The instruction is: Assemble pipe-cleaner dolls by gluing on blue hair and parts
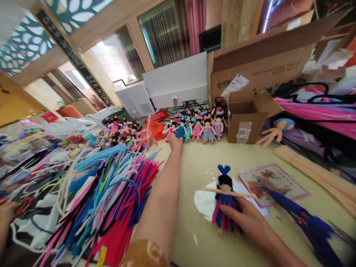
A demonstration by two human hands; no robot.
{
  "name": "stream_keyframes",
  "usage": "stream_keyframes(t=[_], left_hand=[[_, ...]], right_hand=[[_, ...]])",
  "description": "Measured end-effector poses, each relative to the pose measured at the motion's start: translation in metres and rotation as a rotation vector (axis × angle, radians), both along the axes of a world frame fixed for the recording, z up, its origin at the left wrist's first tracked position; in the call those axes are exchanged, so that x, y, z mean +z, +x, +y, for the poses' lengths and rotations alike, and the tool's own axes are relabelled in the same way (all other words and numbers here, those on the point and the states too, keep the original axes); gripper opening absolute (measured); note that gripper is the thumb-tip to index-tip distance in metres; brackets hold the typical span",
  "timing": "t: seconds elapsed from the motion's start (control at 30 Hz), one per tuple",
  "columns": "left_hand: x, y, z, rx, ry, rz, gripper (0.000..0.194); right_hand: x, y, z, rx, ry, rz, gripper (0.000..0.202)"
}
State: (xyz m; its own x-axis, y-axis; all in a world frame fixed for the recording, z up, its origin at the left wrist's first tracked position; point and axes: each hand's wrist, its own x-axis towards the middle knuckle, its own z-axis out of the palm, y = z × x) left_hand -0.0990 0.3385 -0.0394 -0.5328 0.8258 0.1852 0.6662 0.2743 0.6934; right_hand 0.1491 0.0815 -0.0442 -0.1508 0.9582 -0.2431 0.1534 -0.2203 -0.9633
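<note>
My right hand (pixel 247 215) is closed around the skirt of a pipe-cleaner doll (pixel 224 185). The doll has black hair, a blue heart-shaped topknot, arms stretched straight sideways and a blue and red striped skirt. Stretched far forward, my left hand (pixel 176 141) is at the front of a group of small dolls (pixel 207 129). Its fingers appear closed on a doll in a blue dress (pixel 181 129), though they are partly hidden. Beneath the right hand's doll lies a white sheet (pixel 204 202). A blue glue gun (pixel 300 215) rests to the right, its nozzle over a pink-edged mat (pixel 274 181).
Loose pipe cleaners (pixel 111 196) in many colours cover the left side. A small open carton (pixel 243 124) and a large cardboard box (pixel 258 66) stand behind. An undressed doll (pixel 276 129) leans near beige pipe cleaners (pixel 314 174). Another person's hand (pixel 7 215) shows at far left.
</note>
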Motion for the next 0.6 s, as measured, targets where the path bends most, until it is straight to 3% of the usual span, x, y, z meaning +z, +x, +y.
stream_keyframes(t=[0.13,0.2,0.3,0.4,0.5,0.6], left_hand=[[0.018,0.003,-0.019,0.067,0.096,0.031,0.042],[0.029,0.008,-0.035,0.021,0.169,0.019,0.036],[0.042,0.024,-0.069,-0.191,0.206,-0.153,0.021],[0.044,0.041,-0.117,-0.424,0.051,-0.425,0.022],[0.039,0.053,-0.169,-0.633,-0.153,-0.7,0.05],[0.031,0.061,-0.213,-0.771,-0.247,-0.918,0.077]], right_hand=[[0.001,0.001,-0.001,0.026,-0.014,0.066,0.05],[0.0,0.001,-0.002,0.032,-0.01,0.104,0.048],[0.001,0.002,-0.003,0.022,0.029,0.147,0.046],[0.004,0.001,-0.005,-0.003,0.064,0.185,0.044],[0.007,0.0,-0.006,-0.007,0.085,0.242,0.046],[0.009,-0.001,-0.008,-0.005,0.114,0.262,0.048]])
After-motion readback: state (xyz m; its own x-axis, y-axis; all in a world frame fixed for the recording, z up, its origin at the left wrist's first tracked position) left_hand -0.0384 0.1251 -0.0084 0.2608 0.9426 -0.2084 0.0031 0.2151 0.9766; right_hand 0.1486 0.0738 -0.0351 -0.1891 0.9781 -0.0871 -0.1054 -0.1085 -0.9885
